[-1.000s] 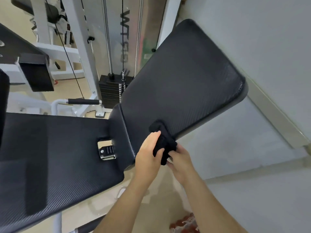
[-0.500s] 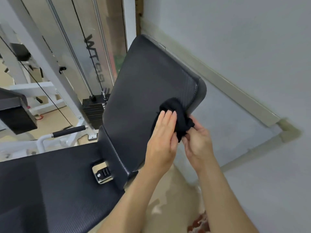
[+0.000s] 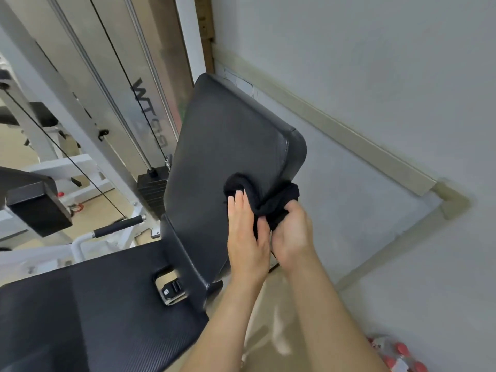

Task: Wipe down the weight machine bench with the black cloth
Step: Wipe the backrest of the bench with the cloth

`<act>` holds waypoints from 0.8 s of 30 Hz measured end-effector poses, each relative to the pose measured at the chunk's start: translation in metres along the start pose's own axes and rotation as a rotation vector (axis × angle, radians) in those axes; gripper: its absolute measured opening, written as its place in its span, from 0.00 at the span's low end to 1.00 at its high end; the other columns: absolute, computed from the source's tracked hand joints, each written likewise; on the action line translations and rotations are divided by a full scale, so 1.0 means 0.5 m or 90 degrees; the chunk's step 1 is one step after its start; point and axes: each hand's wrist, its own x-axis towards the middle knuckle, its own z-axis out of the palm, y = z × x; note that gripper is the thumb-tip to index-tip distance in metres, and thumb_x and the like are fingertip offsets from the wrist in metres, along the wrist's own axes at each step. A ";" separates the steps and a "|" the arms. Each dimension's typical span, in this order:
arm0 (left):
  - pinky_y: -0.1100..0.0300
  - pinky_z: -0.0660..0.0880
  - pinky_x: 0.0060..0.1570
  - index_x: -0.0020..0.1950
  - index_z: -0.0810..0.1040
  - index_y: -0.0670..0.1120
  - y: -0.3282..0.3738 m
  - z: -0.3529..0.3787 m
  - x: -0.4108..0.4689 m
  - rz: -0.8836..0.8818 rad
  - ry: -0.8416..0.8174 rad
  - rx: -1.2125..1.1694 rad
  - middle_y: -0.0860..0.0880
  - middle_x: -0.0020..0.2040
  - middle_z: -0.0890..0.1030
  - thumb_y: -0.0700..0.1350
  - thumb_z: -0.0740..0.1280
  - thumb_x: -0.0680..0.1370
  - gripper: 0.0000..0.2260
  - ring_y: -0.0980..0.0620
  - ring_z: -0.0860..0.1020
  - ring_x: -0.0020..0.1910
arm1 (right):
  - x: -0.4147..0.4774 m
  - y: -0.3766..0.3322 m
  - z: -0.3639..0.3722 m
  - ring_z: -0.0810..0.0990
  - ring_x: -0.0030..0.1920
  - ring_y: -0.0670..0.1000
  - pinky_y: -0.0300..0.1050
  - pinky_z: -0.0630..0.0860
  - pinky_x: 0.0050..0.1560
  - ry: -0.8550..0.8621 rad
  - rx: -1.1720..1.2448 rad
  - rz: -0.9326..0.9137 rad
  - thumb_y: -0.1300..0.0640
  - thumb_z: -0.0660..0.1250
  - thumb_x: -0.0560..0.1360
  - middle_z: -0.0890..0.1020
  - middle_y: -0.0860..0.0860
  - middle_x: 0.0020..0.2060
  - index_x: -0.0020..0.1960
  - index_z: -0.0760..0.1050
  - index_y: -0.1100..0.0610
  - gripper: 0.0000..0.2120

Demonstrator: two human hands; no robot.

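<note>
The bench's black backrest pad stands tilted up in the middle of the view, with the black seat pad at lower left. A bunched black cloth lies against the backrest's right edge, near its upper right corner. My left hand presses flat on the cloth's left part, fingers pointing up. My right hand grips the cloth's right end at the pad's edge.
A metal hinge bracket sits between seat and backrest. The weight stack, guide rods and cables stand behind the bench on the left, with a black grip handle. A grey wall is close on the right. Red-capped bottles lie at lower right.
Both hands with the cloth have moved up the backrest's right edge, from near the hinge toward the upper corner. The camera has swung right and closer.
</note>
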 end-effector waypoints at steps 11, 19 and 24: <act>0.59 0.44 0.76 0.78 0.44 0.51 0.051 -0.005 0.075 0.272 -0.082 0.150 0.51 0.78 0.47 0.49 0.53 0.82 0.26 0.50 0.44 0.79 | 0.008 -0.006 -0.046 0.78 0.61 0.49 0.54 0.70 0.68 -0.089 -0.245 0.014 0.48 0.51 0.81 0.82 0.49 0.57 0.56 0.78 0.43 0.16; 0.48 0.57 0.74 0.73 0.68 0.45 0.154 -0.016 0.202 0.415 -0.108 0.225 0.45 0.72 0.70 0.48 0.54 0.82 0.20 0.45 0.60 0.76 | 0.046 -0.183 0.046 0.83 0.54 0.51 0.50 0.78 0.56 -0.078 -0.238 -0.172 0.53 0.53 0.82 0.86 0.52 0.49 0.50 0.82 0.50 0.18; 0.51 0.55 0.74 0.67 0.73 0.43 0.202 -0.024 0.294 0.382 -0.145 0.371 0.48 0.61 0.79 0.51 0.50 0.80 0.22 0.49 0.73 0.65 | 0.085 -0.259 0.090 0.84 0.44 0.46 0.44 0.80 0.48 -0.133 -0.427 -0.106 0.53 0.55 0.81 0.86 0.49 0.38 0.38 0.84 0.48 0.22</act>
